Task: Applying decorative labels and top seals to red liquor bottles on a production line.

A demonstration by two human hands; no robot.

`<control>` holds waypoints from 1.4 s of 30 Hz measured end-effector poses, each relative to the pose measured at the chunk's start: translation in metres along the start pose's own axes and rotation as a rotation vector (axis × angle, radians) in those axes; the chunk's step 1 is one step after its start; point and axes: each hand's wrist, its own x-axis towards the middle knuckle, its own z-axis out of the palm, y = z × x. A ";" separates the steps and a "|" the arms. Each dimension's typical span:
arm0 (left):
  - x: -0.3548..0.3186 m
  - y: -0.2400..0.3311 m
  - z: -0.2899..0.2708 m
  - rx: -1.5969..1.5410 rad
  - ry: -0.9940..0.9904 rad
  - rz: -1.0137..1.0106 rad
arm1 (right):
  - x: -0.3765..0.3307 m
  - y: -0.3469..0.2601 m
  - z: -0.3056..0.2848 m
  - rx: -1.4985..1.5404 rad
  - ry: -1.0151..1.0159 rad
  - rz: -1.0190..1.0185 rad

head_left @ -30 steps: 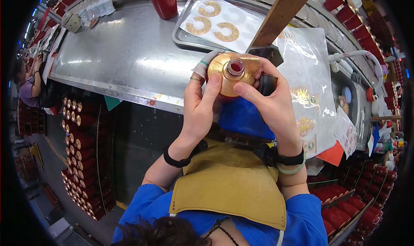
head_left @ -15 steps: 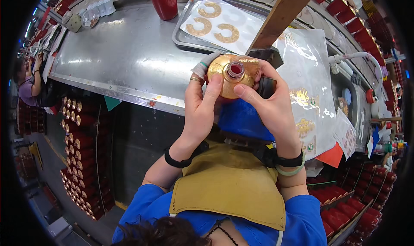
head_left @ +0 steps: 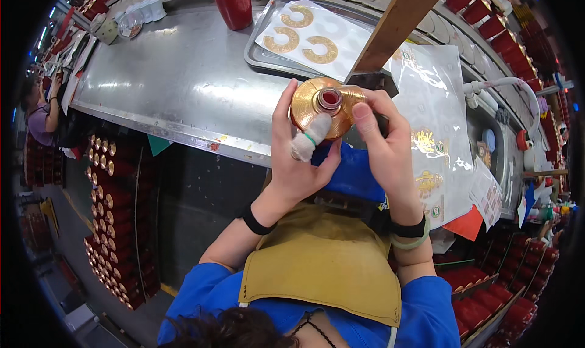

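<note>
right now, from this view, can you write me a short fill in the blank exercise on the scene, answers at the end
The left hand and right hand hold a bottle whose shoulder is ____ in colour.
A white finger cover is worn on the person's ____ hand.
On the white sheet in the metal tray, ____ gold C-shaped pieces show.
The mustard-yellow apron goes over a shirt that is ____.

Missing words: gold; left; three; blue
</note>
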 end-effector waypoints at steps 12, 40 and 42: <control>-0.010 -0.008 0.038 0.238 0.247 0.111 | 0.002 -0.004 0.011 -0.237 0.157 -0.137; 0.005 0.000 0.012 0.006 0.266 -0.049 | 0.003 -0.008 0.010 -0.192 0.122 -0.064; 0.004 -0.008 0.002 0.077 0.096 0.095 | 0.002 -0.011 0.008 -0.191 0.120 0.052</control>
